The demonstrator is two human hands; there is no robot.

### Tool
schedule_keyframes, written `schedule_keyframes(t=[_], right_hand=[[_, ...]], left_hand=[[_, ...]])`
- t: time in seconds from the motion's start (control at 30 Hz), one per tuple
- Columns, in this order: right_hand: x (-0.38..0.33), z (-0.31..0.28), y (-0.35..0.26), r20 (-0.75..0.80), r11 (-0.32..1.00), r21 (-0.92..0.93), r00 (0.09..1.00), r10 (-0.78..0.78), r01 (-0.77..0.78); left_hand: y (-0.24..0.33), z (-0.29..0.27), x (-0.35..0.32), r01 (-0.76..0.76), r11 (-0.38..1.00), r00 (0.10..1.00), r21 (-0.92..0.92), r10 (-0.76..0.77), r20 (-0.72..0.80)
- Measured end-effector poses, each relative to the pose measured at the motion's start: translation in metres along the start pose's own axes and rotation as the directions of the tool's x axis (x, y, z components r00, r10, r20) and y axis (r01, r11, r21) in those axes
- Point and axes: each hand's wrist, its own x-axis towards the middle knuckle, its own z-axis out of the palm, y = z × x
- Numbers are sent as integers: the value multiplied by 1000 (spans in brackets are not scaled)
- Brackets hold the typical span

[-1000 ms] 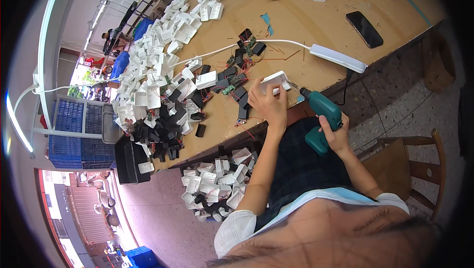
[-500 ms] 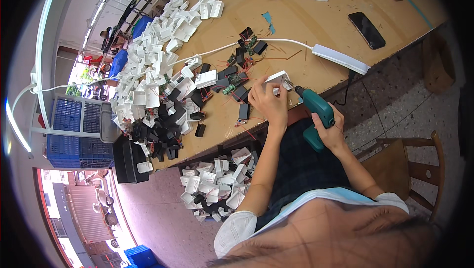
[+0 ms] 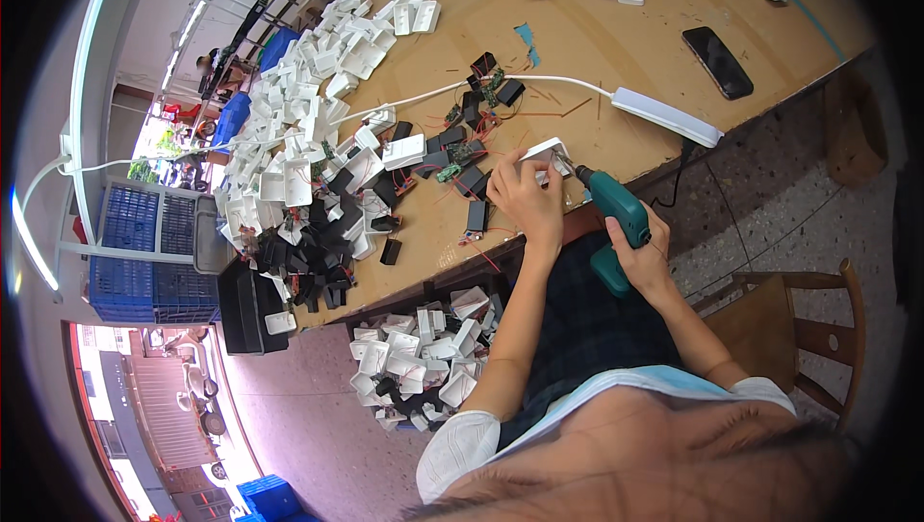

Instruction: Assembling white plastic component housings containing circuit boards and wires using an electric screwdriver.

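My right hand (image 3: 643, 251) is wrapped round the grip of a green cordless screwdriver (image 3: 616, 201). The tool's black nose points up and left, at the right end of a white plastic case (image 3: 549, 151) by the table's near edge. My left hand (image 3: 527, 197) has its fingers closed on that case, and they cover part of it. Whether the bit touches the case is too small to tell. To the left of my left hand lie black boxes (image 3: 477, 216) with red wires and green circuit boards (image 3: 449, 173).
White cases (image 3: 346, 50) are heaped along the table's far and left sides. A white power strip (image 3: 666, 116), its cable crossing the table, and a black phone (image 3: 717, 62) lie to the right. A full container of cases (image 3: 414, 358) stands below the edge; a wooden chair (image 3: 818, 330) is at right.
Both hands, the screwdriver and the case keep almost the same place. The whole view has shifted very slightly.
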Motion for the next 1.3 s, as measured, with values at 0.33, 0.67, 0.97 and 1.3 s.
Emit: schedule_keyframes(t=[0.33,0.67,0.97,1.3], right_hand=[[0,0,-2,-21,996,-58,997,-69,67],[-2,0,0,-26,995,-83,998,-56,54],[-5,2,5,-8,979,-166,993,-121,118],[-11,-6,1,-7,994,-39,995,-98,98]], left_hand=[[1,1,-1,4,1000,1000,18,-4,4],[2,1,-1,6,1000,1000,27,-6,-4],[4,1,0,12,1000,1000,23,-12,-1],[4,2,0,4,999,1000,52,-4,-8]])
